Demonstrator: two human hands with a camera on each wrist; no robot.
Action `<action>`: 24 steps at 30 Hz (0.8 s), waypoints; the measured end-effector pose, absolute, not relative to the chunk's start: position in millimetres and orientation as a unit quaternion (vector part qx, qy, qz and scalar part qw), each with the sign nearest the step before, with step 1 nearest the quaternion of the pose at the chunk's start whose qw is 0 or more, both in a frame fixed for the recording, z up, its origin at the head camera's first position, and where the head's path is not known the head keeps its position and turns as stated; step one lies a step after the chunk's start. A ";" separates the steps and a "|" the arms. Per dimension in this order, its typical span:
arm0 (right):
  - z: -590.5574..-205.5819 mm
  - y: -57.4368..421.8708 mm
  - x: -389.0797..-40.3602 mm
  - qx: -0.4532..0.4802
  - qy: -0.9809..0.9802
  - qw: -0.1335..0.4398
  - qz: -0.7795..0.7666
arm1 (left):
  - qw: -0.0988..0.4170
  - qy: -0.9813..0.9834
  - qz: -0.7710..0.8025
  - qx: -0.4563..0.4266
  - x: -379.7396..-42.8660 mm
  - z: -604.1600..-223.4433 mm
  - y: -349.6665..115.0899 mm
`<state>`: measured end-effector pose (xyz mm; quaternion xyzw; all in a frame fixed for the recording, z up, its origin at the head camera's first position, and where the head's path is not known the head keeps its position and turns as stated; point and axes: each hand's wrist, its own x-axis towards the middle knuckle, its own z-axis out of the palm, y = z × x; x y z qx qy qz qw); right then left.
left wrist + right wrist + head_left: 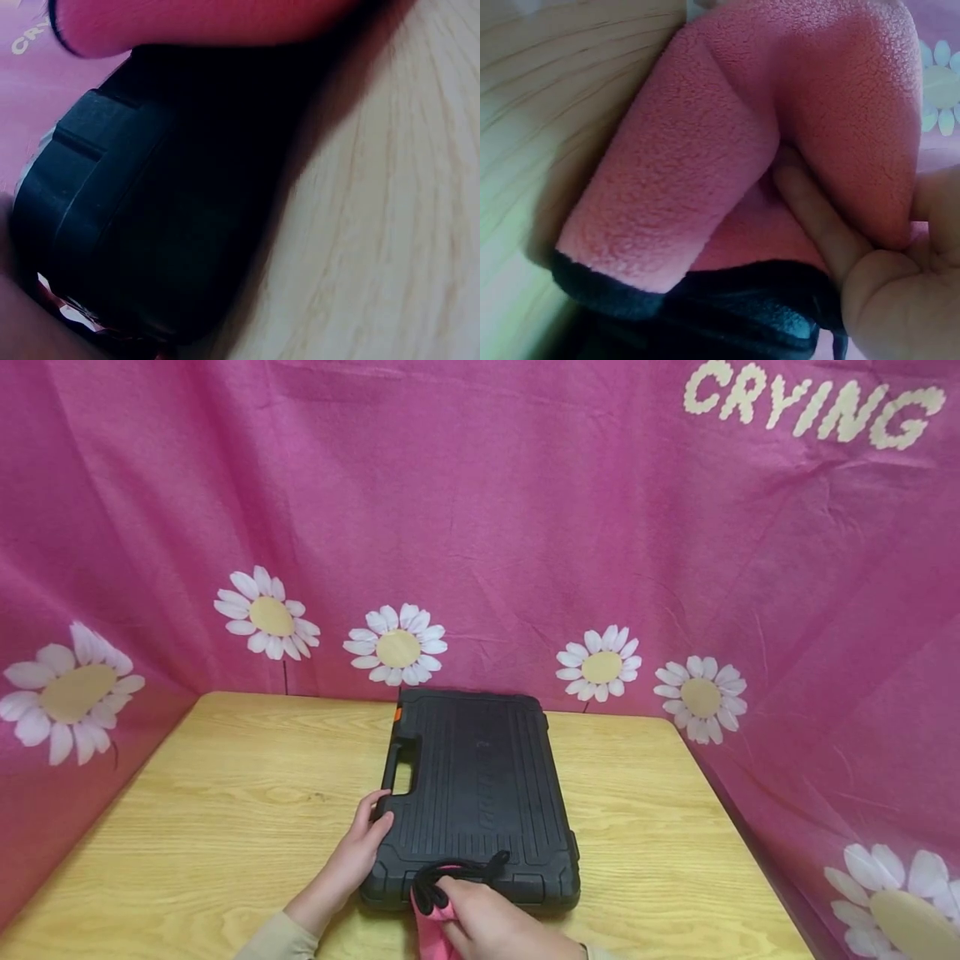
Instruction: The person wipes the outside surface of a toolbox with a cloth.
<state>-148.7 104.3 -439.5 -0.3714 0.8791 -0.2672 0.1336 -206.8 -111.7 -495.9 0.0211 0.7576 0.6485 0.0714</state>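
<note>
A black hard plastic carrying case (465, 768) lies on the wooden table, its handle and an orange latch along the left side. My left hand (348, 856) grips its left edge near the handle, thumb on the upper face, with some fingers hidden by the case. At the near edge, my right hand (491, 918) holds a folded pink fleece cloth (667, 150) with black trim. One finger pokes into a fold of it in the right wrist view. The cloth's black-trimmed edge overlaps the front of the case. The left wrist view shows the case's dark side wall (82, 172).
The light wooden table (247, 777) extends on both sides of the case. Behind and beside it hangs a pink curtain (480, 527) with printed daisies and the word "CRYING". The case's far end is close to the back curtain.
</note>
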 end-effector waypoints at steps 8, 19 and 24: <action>-442.0 78.5 -155.0 -0.408 0.868 0.129 -0.253 | 0.066 0.775 0.628 0.018 -207.1 -495.1 -111.3; -440.3 55.8 -155.9 -0.449 0.859 0.103 -0.223 | 0.056 0.751 0.657 0.034 -210.0 -497.6 -110.4; -444.0 46.0 -157.3 -0.464 0.853 0.096 -0.217 | 0.042 0.716 0.695 0.059 -216.3 -501.3 -109.5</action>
